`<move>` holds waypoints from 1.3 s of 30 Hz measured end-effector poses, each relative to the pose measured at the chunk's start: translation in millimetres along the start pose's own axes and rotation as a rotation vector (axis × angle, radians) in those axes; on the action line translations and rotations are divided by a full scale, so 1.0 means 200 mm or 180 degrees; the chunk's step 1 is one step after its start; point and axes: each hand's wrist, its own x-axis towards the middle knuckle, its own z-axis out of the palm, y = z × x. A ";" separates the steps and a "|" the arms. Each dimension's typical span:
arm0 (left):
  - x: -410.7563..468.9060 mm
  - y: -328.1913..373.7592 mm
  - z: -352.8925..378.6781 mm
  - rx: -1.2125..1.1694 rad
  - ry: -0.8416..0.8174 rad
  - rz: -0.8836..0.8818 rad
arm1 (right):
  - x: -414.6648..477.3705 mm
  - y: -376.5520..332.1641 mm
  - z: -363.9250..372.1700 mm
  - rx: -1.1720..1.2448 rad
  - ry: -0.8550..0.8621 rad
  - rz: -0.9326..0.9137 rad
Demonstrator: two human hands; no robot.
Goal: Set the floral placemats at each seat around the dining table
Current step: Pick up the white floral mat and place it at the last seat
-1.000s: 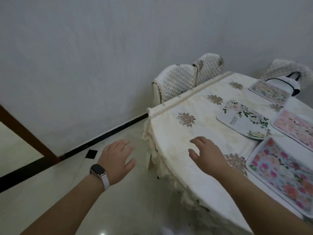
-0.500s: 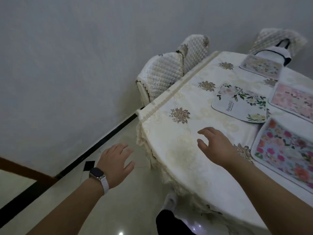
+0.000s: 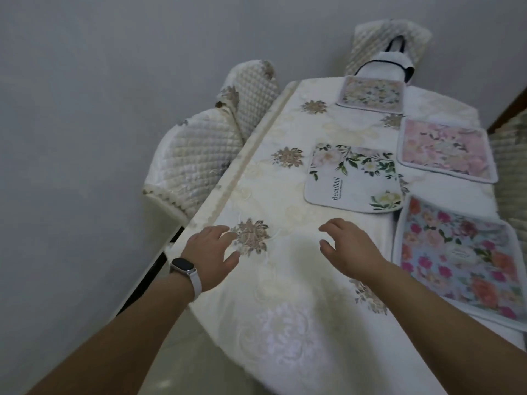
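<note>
Several floral placemats lie on the cream embroidered tablecloth (image 3: 285, 280). A white one with green leaves (image 3: 353, 178) sits mid-table. To its right is a pale pink one (image 3: 446, 149). A bright pink-and-orange one (image 3: 462, 258) lies near the right edge, and a pale one (image 3: 370, 94) at the far end. My left hand (image 3: 212, 253), with a watch on the wrist, hovers open over the table's left edge. My right hand (image 3: 349, 249) hovers open just short of the white mat. Neither hand holds anything.
Two quilted chairs (image 3: 199, 155) stand between the table's left side and the grey wall. Another quilted chair (image 3: 382, 38) stands at the far end with a white bag (image 3: 385, 67) on it. A further chair (image 3: 510, 161) shows at the right edge.
The view has swung right and over the table. Both hands have moved from beside the table's corner to above the cloth, the left hand coming up from over the floor.
</note>
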 end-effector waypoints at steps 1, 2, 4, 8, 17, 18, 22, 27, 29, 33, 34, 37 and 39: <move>0.06 0.02 0.01 -0.0004 -0.0023 0.0074 | 0.02 0.04 -0.01 -0.0005 0.0005 0.0061; 0.11 0.05 0.02 0.0022 -0.0027 0.0164 | 0.04 0.07 -0.03 -0.0005 0.0008 0.0117; 0.22 0.10 0.04 0.0126 -0.0070 0.0380 | 0.07 0.15 -0.07 -0.0022 0.0017 0.0210; 0.50 0.22 0.07 0.0229 -0.0191 0.0793 | 0.15 0.33 -0.17 -0.0117 0.0062 0.0389; 1.09 0.40 0.18 -0.0327 -0.0557 0.0698 | 0.26 0.59 -0.17 -0.0031 -0.0122 0.1198; 1.15 0.41 0.20 -0.0456 -0.0622 0.0583 | 0.27 0.61 -0.15 0.0075 -0.0144 0.1327; 1.32 0.46 0.32 -0.0810 -0.0958 0.0169 | 0.34 0.72 -0.07 0.0403 -0.0160 0.1781; 1.50 0.48 0.47 -0.0933 -0.1302 -0.0052 | 0.47 0.87 -0.06 0.0483 0.0022 0.2182; 1.57 0.50 0.50 -0.0994 -0.1300 -0.0106 | 0.54 0.94 -0.08 0.0384 0.0006 0.2194; 1.69 0.54 0.53 -0.1124 -0.1191 -0.0319 | 0.69 1.04 -0.11 0.0268 -0.0089 0.2253; 1.71 0.54 0.54 -0.1201 -0.1156 -0.0395 | 0.72 1.07 -0.10 0.0224 -0.0115 0.2259; 1.76 0.56 0.58 -0.1710 -0.1019 -0.0789 | 0.81 1.13 -0.09 0.0118 -0.0247 0.2380; 1.78 0.58 0.61 -0.1861 -0.0921 -0.1020 | 0.86 1.15 -0.07 0.0239 -0.0272 0.2566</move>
